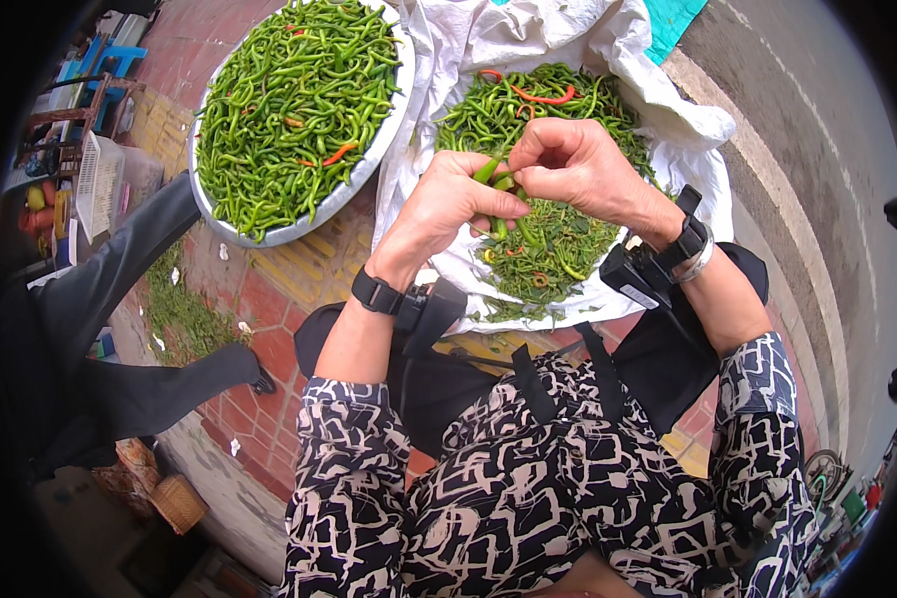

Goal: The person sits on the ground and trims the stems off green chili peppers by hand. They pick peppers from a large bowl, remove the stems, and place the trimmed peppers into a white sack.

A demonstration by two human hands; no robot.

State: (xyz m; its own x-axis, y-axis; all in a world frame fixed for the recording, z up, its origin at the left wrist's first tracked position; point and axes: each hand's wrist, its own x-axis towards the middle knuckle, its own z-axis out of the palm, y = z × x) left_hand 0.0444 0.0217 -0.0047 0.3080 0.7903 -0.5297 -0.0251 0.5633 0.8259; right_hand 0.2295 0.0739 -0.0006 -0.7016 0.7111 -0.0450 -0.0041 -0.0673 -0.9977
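Note:
My left hand (452, 196) is closed around several green chili peppers (487, 170), whose ends stick out between thumb and fingers. Right against it, my right hand (579, 164) pinches thumb and forefinger together at the end of one of these peppers; the exact grip is partly hidden. Both hands are above a white woven plastic sack (673, 127) spread on the ground. On its far part lies a heap of green chili peppers (471, 116) with a few red ones. Nearer to me is a pile of stems and leaf bits (546, 250).
A large round metal basin (344, 196) heaped with green chilies stands at the left on the paved ground. Beside it are a person's dark-trousered legs (157, 385). A white plastic basket (99, 187) is farther left. A kerb and road (815, 112) run along the right.

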